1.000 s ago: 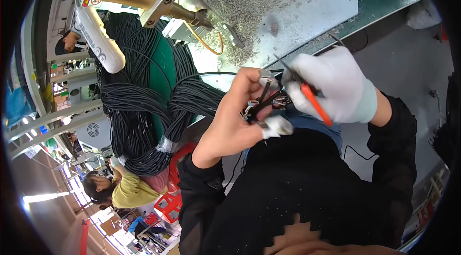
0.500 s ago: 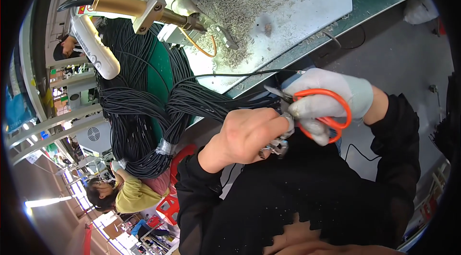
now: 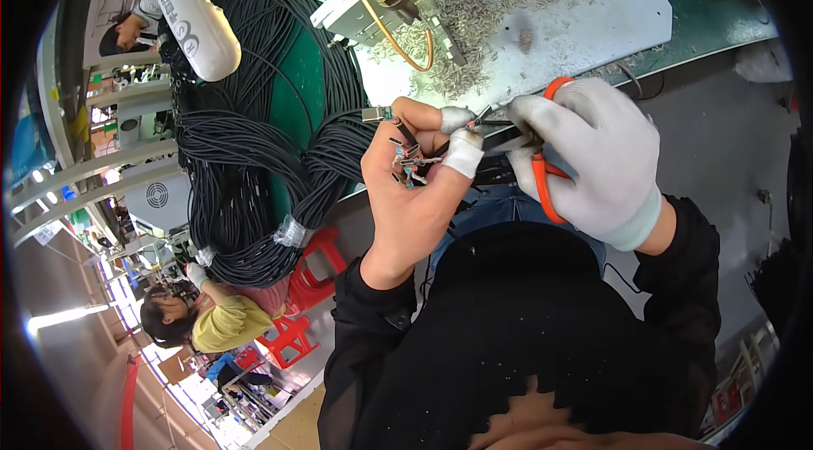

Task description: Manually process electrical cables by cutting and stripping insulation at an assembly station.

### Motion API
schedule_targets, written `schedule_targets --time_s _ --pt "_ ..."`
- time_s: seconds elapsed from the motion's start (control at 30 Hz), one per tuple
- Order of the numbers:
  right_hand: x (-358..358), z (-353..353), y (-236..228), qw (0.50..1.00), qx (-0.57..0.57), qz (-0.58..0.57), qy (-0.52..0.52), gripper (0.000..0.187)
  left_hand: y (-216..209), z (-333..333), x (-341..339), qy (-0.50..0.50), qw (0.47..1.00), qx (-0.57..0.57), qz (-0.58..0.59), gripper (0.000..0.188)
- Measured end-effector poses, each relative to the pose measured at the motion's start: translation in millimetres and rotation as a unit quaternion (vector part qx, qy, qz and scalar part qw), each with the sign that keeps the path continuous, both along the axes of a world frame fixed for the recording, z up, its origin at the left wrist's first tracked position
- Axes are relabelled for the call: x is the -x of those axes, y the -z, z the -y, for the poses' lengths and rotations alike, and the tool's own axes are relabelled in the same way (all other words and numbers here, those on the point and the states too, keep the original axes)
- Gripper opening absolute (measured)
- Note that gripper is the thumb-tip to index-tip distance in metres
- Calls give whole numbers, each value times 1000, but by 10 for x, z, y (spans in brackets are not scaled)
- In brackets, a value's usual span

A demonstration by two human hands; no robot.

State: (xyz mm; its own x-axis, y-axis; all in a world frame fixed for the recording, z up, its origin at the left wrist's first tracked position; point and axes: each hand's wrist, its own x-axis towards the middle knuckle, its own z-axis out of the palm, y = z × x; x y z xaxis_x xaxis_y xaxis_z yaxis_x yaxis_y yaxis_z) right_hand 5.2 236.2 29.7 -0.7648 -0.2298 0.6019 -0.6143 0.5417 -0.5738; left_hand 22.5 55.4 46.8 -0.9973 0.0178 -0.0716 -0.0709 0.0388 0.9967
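Observation:
My left hand [image 3: 402,217], bare but for white covers on its thumb and a fingertip, is closed on a bunch of black cables. Their ends, with small coloured wires and connectors [image 3: 410,165], stick out over the palm, and a metal plug [image 3: 373,114] shows by the knuckles. The thumb and finger pinch one thin cable end [image 3: 480,118]. In a white glove, my right hand [image 3: 605,158] grips scissors with orange handles [image 3: 543,189]. Their dark blades [image 3: 506,139] point left, close beside the pinched end; whether they touch it I cannot tell.
Thick bundles of black cable [image 3: 233,154] lie over the green table at left. A white board [image 3: 593,22] strewn with clippings sits below a machine with an orange wire loop [image 3: 428,48]. A white rounded housing [image 3: 199,18] juts in. Red stools [image 3: 318,268] and a seated person [image 3: 224,319] are at left.
My left hand has turned so its palm and the cable ends show, and its fingers now pinch one end. Both hands have risen toward the table, the scissors still in the right. The whole view has shifted.

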Motion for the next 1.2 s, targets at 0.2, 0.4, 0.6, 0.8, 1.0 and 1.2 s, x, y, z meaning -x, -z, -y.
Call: schedule_targets --time_s 0.2,0.4,0.6,0.8,1.0,1.2 --pt "-90 -35 42 991 -129 21 -12 27 46 -7 23 24 999 27 -2 20" --pt "-109 -8 149 990 27 110 -79 18 186 -53 119 -9 991 99 -95 20" --pt "-96 73 243 975 99 185 -75 16 163 -58 88 -2 995 89 -38 15" --pt "-128 101 277 973 110 188 -77 18 190 -50 128 -5 995 90 -52 15" --pt "-83 194 300 994 76 75 -8 20 207 -71 107 -11 997 71 -25 15" --pt "-49 206 458 997 62 43 -8 22 230 -30 164 20 994 106 -2 17"
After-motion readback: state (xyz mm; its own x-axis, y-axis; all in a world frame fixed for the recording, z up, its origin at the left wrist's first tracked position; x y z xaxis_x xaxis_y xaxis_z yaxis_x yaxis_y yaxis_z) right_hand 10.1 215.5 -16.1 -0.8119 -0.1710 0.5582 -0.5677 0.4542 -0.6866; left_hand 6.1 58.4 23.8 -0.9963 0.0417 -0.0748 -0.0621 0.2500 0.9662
